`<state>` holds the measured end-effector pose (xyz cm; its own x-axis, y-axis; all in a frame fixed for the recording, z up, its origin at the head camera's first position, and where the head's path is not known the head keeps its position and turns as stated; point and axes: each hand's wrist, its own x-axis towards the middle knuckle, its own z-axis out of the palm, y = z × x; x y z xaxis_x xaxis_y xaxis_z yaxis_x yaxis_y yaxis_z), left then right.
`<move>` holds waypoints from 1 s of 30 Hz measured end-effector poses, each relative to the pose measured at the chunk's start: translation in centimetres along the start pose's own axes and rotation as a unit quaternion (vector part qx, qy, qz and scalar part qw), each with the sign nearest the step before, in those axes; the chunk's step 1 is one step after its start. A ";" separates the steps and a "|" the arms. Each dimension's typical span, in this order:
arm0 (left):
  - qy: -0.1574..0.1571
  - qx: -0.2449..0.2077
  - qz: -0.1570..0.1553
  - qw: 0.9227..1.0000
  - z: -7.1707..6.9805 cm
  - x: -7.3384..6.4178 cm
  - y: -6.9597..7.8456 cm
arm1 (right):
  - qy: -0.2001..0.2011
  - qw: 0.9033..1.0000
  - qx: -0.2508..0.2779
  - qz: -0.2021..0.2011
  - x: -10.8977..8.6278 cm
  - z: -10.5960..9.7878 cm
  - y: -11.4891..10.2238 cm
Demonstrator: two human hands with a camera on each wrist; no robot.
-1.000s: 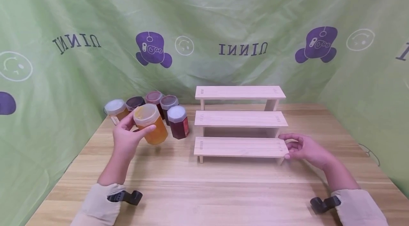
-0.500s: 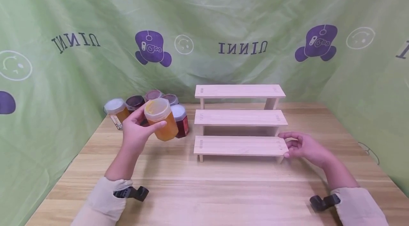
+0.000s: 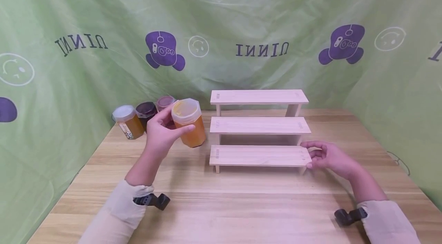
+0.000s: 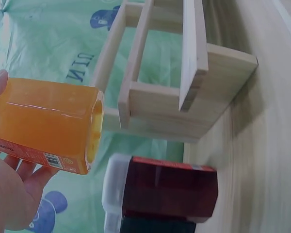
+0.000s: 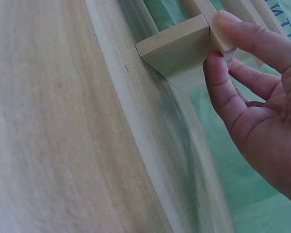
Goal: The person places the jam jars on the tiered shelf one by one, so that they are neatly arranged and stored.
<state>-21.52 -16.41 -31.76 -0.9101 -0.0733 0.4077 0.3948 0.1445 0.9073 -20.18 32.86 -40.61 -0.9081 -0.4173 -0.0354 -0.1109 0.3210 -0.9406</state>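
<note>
My left hand (image 3: 159, 136) grips a jar of amber contents (image 3: 194, 131) with a pale translucent lid, holding it up off the table, left of the wooden step shelf (image 3: 260, 156). The left wrist view shows that jar's red label and barcode, thumb and fingers on opposite sides. Below it there, a dark red jar (image 4: 169, 189) stands on the table; in the head view it is hidden behind the held jar. My right hand (image 3: 332, 159) pinches the right end of the shelf's lowest board (image 5: 223, 41) between thumb and fingers.
At the back left stand another amber jar (image 3: 132, 123) with a white lid, a dark-lidded jar (image 3: 145, 111) and a reddish-lidded jar (image 3: 165, 102). The shelf has three tiers rising toward the green curtain (image 3: 221, 14). Bare wooden tabletop (image 3: 235, 209) lies in front.
The left hand has carried the amber jar rightward and slightly up, toward the shelf, covering jars behind it. The right hand keeps its place at the lowest board.
</note>
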 end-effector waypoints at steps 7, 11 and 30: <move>-0.024 -0.001 0.011 1.000 1.3 0.6 0.9 | 0.000 1.000 0.001 0.007 0.1 0.1 -0.1; -0.038 -0.009 0.017 0.999 2.1 1.0 1.3 | 0.002 1.000 -0.004 -0.001 0.0 0.1 -0.1; -0.067 -0.033 0.017 0.997 5.8 2.2 2.2 | -0.003 1.000 -0.004 -0.013 0.0 0.2 -0.2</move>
<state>-23.41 -10.48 -29.43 -0.9033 0.0634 0.4242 0.4283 0.0790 0.9002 -20.04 32.62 -40.48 -0.9021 -0.4314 -0.0129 -0.1376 0.3158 -0.9388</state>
